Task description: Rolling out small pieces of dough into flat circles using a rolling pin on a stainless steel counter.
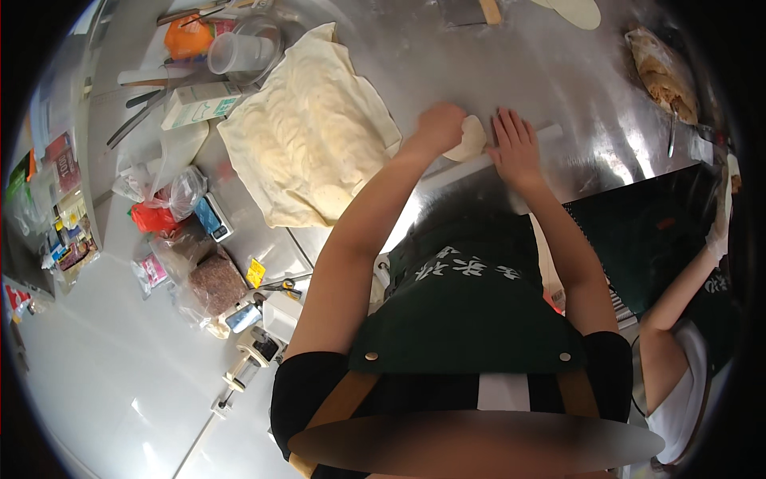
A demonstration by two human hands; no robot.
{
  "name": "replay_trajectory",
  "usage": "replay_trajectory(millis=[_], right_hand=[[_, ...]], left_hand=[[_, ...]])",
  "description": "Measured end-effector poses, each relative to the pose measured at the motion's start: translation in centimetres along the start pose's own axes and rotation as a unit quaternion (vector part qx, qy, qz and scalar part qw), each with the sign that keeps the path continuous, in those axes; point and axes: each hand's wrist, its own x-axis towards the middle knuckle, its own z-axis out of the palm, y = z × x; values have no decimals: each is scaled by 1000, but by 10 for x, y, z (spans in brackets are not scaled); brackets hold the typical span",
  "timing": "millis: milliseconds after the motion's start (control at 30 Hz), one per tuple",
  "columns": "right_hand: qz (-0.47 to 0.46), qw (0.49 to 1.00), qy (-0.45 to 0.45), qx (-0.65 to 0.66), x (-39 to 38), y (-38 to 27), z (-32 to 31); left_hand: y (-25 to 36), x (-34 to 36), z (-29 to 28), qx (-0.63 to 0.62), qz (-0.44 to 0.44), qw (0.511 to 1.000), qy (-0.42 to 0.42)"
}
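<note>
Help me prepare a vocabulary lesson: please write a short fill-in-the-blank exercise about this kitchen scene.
1. The left hand is at the edge of the dough piece, whose shape looks ____.
2. The right hand rests on the rolling pin with its palm facing ____.
3. The large pale sheet lies to the ____ of both hands.
4. The person's apron is dark ____.

Missing words: round; down; left; green.

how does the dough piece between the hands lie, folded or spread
Spread: the dough piece shows a flat, rounded face beside the left hand, with no visible fold
</note>
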Motion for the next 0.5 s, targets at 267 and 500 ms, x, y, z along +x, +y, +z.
replay_trajectory(millis=[267, 500], right_hand=[[-76, 991, -56, 91, -57, 23, -29], [-124, 986, -52, 102, -14, 19, -45]], left_hand=[[16, -46, -15, -130, 22, 986, 103], [-16, -27, 20, -158, -39, 974, 155]])
